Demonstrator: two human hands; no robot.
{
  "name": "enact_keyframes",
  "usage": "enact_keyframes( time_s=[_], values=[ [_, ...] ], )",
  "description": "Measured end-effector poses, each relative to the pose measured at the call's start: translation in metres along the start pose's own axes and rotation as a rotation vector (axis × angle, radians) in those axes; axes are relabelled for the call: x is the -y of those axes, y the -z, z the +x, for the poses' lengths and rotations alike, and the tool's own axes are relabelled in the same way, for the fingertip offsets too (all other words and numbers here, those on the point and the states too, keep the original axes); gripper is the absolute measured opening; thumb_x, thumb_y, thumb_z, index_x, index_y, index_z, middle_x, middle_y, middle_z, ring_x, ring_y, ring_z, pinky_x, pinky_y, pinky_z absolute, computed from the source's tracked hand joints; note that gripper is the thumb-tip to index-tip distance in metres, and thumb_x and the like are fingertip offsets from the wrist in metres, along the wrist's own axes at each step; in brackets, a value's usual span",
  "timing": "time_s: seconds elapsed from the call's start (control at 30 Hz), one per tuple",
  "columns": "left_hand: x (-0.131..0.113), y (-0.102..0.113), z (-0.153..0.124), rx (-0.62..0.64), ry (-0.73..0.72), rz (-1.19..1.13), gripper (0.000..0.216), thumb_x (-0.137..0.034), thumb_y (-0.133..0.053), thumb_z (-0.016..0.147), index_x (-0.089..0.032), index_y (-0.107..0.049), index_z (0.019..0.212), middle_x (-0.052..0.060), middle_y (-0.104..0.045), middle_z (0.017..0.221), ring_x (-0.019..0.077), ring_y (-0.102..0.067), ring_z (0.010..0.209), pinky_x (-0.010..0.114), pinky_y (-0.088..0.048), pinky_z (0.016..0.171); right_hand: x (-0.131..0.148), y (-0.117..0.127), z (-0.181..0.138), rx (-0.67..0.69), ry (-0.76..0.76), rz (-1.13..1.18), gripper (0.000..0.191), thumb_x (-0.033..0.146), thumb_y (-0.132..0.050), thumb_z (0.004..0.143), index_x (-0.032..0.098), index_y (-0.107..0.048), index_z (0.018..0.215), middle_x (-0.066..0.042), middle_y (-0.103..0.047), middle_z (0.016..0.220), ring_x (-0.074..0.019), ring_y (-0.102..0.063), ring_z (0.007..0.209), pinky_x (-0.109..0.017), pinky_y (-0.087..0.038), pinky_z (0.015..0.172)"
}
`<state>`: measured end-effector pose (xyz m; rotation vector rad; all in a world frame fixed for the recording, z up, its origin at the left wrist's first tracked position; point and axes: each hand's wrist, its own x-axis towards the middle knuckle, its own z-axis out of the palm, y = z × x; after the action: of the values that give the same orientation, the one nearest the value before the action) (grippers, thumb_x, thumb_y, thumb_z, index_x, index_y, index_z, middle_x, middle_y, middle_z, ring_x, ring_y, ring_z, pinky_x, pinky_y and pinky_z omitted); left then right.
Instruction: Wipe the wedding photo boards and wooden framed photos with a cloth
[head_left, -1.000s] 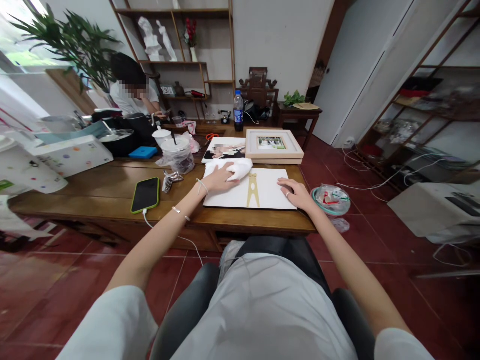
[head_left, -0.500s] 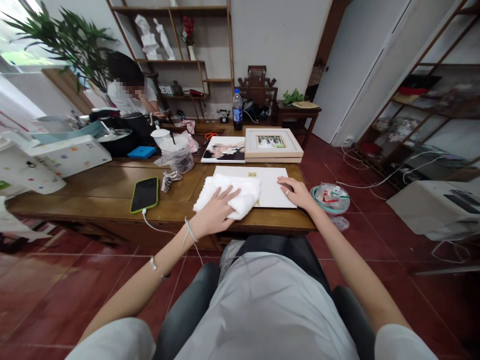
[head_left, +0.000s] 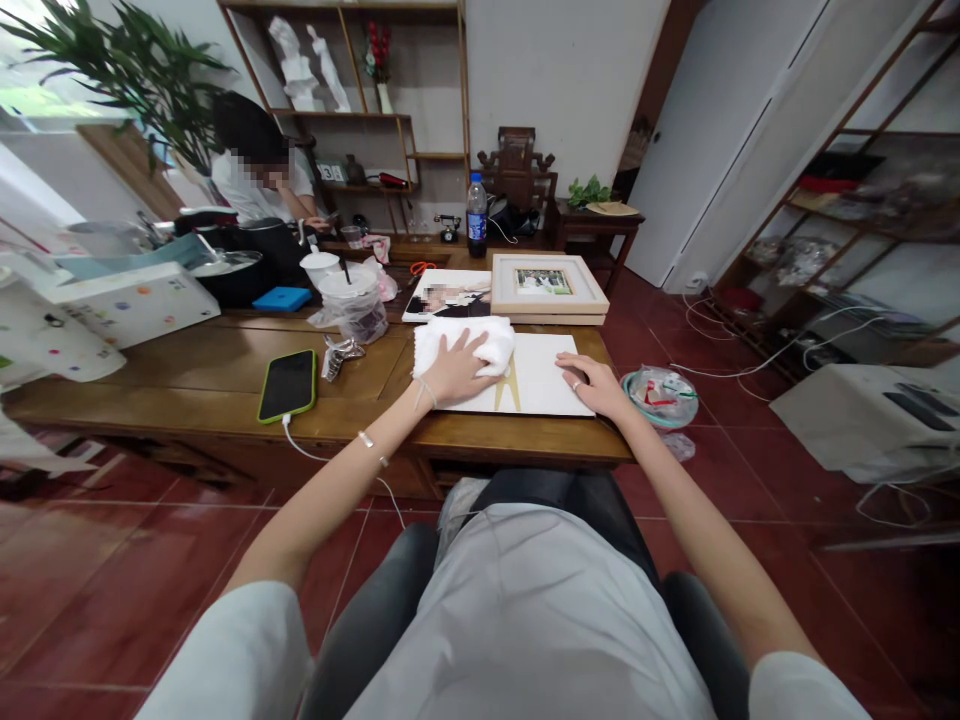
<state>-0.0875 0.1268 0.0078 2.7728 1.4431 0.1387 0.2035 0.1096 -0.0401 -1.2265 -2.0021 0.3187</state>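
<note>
A white board [head_left: 544,380] with a gold stand-shaped piece [head_left: 508,388] lies flat near the front edge of the wooden table [head_left: 225,370]. My left hand [head_left: 454,368] presses a folded white cloth [head_left: 480,340] onto the board's far left part, fingers spread flat over the cloth. At the board's right edge rests my right hand [head_left: 592,382], fingers stretched flat on it and holding nothing. A ring shows on one finger.
Beyond the board lie a wooden picture frame [head_left: 547,288] and a photo print [head_left: 450,298]. A green-cased phone [head_left: 288,385] on a cable, a plastic cup [head_left: 354,300], a cola bottle [head_left: 476,215] stand on the table. Another person [head_left: 259,185] sits far left. A clear tub [head_left: 661,395] is at the right.
My left hand slid the cloth toward me to the board's near left corner, then pushed it back away to the far left part. The right hand stayed still.
</note>
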Motion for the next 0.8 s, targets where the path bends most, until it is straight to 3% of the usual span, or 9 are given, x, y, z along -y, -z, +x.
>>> enact_keyframes(
  time_s=[0.1, 0.2, 0.6, 0.7, 0.8],
  values=[
    [0.002, -0.003, 0.019, 0.002, 0.037, -0.016, 0.056, -0.055, -0.037, 0.095, -0.022, -0.053, 0.137, 0.008, -0.017, 0.16, 0.0445, -0.008, 0.145, 0.074, -0.009, 0.107, 0.0, 0.0, 0.0, 0.003, -0.003, 0.0, 0.028, 0.018, -0.055, 0.084, 0.025, -0.071, 0.106, -0.006, -0.067, 0.123, -0.023, -0.06, 0.12, -0.045, -0.041, 0.108],
    [-0.001, -0.003, 0.019, 0.012, 0.003, -0.021, 0.049, -0.047, -0.035, 0.097, -0.025, -0.053, 0.137, 0.004, -0.016, 0.161, 0.0438, -0.006, 0.145, 0.075, -0.01, 0.107, 0.0, 0.0, 0.0, 0.002, -0.006, -0.004, 0.028, 0.018, -0.056, 0.084, 0.025, -0.071, 0.106, -0.006, -0.068, 0.123, -0.0236, -0.06, 0.12, -0.046, -0.041, 0.108],
    [-0.05, 0.006, -0.082, -0.009, -0.109, 0.067, 0.037, -0.03, -0.04, 0.095, -0.027, -0.066, 0.121, -0.002, -0.02, 0.16, 0.0437, -0.011, 0.145, 0.072, -0.02, 0.109, 0.0, -0.001, 0.001, 0.004, 0.006, -0.02, 0.028, 0.018, -0.054, 0.084, 0.024, -0.071, 0.106, -0.007, -0.067, 0.124, -0.024, -0.06, 0.12, -0.046, -0.042, 0.108],
    [-0.051, 0.011, -0.09, 0.025, -0.133, 0.062, 0.037, -0.029, -0.039, 0.095, -0.028, -0.065, 0.121, -0.002, -0.022, 0.159, 0.0421, -0.014, 0.145, 0.07, -0.022, 0.109, -0.001, -0.002, 0.001, 0.0, 0.014, -0.02, 0.028, 0.019, -0.054, 0.085, 0.022, -0.071, 0.106, -0.008, -0.067, 0.124, -0.0247, -0.06, 0.119, -0.046, -0.042, 0.108],
    [-0.041, 0.014, -0.078, 0.059, -0.137, 0.051, 0.042, -0.03, -0.033, 0.097, -0.026, -0.057, 0.132, -0.001, -0.023, 0.159, 0.0397, -0.016, 0.145, 0.068, -0.022, 0.11, -0.002, -0.002, 0.001, -0.004, 0.015, -0.016, 0.028, 0.018, -0.055, 0.084, 0.022, -0.072, 0.106, -0.008, -0.067, 0.123, -0.0248, -0.06, 0.119, -0.046, -0.042, 0.108]
  ],
)
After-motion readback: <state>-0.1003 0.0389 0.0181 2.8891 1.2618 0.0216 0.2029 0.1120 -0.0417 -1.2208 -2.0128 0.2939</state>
